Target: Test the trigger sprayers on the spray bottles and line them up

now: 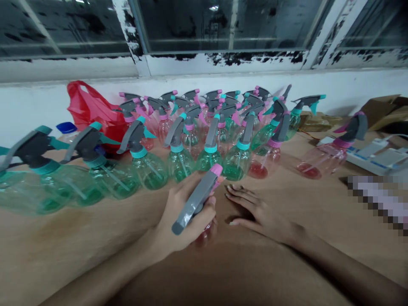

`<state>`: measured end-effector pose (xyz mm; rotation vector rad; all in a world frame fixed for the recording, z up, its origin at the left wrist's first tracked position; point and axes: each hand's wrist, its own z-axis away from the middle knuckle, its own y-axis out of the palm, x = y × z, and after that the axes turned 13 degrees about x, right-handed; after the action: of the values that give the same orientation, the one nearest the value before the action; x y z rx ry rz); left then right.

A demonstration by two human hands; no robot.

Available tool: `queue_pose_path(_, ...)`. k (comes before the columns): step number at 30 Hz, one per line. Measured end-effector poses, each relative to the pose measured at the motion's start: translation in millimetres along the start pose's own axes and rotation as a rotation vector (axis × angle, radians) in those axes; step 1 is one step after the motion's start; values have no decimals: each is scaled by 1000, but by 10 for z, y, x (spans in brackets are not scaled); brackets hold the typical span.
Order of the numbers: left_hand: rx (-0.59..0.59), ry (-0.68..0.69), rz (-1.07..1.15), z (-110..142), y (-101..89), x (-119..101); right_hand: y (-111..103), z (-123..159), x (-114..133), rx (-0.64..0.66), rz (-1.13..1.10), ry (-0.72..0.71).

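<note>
My left hand [188, 212] is wrapped round a spray bottle [199, 197] with a grey head, a pink nozzle and a reddish see-through body, mostly hidden by the fingers. Beside it on the right, my right hand [255, 208] rests on the table with its fingers stretched out, holding nothing. Just beyond both hands stands a row of spray bottles: several green ones, among them a green spray bottle [210, 157] with a teal collar, and a pink spray bottle [263, 159]. Another pink spray bottle [325, 157] stands apart to the right.
More pink and green spray bottles crowd behind the front row. A red plastic bag [92, 108] and a blue-capped bottle [66, 128] are at the back left. At the right lie a white power strip [372, 153] and a cardboard box [379, 108]. A white wall with windows closes the back.
</note>
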<state>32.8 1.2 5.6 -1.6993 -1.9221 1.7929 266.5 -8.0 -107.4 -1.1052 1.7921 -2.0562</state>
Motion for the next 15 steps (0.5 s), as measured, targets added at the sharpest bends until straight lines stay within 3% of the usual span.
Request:
queue_pose_path(5,-4,57,43,11,-6,-13,-6,-1,-2,-3,0,-3)
queue_pose_path(15,54,5,55,8,-39,-59,-16,1,11,-13,-24,-9)
